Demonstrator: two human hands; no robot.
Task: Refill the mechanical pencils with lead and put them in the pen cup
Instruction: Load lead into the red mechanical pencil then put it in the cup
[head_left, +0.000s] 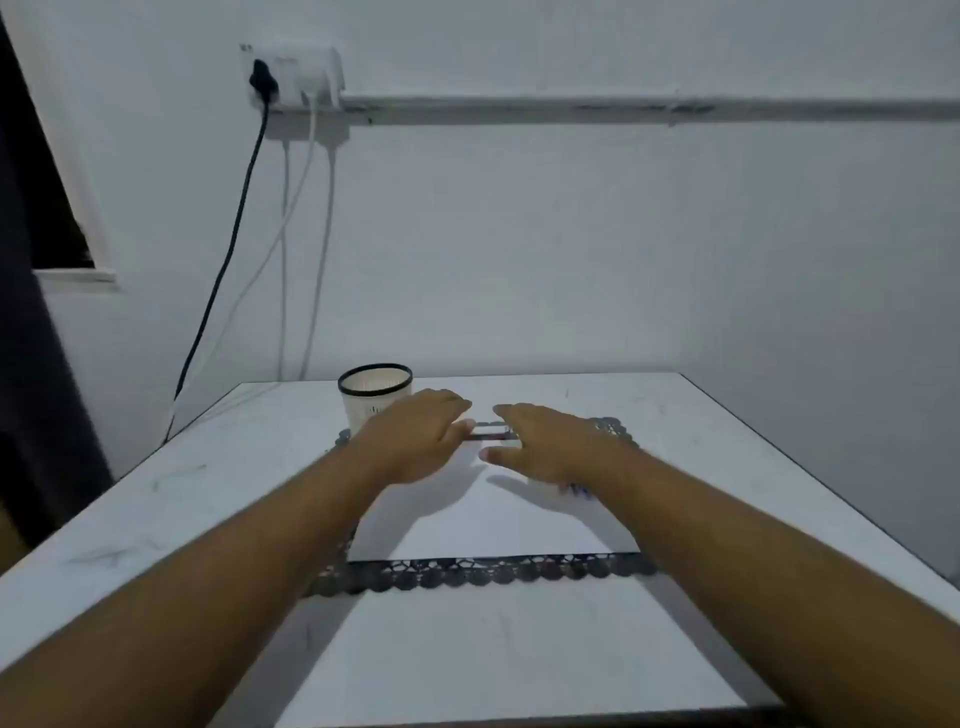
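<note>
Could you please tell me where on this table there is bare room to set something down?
Bare: the table right of the lace-edged mat, and its near-left corner. Crowded: behind, where both hands meet beside the pen cup.

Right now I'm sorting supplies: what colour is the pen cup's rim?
Black, on a white pen cup; head view.

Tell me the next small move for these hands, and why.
Probably close the left hand and right hand on the pencils and lift one. Both hands hover over them on the mat, nothing looks gripped yet, and the cup stands just behind the left hand.
</note>
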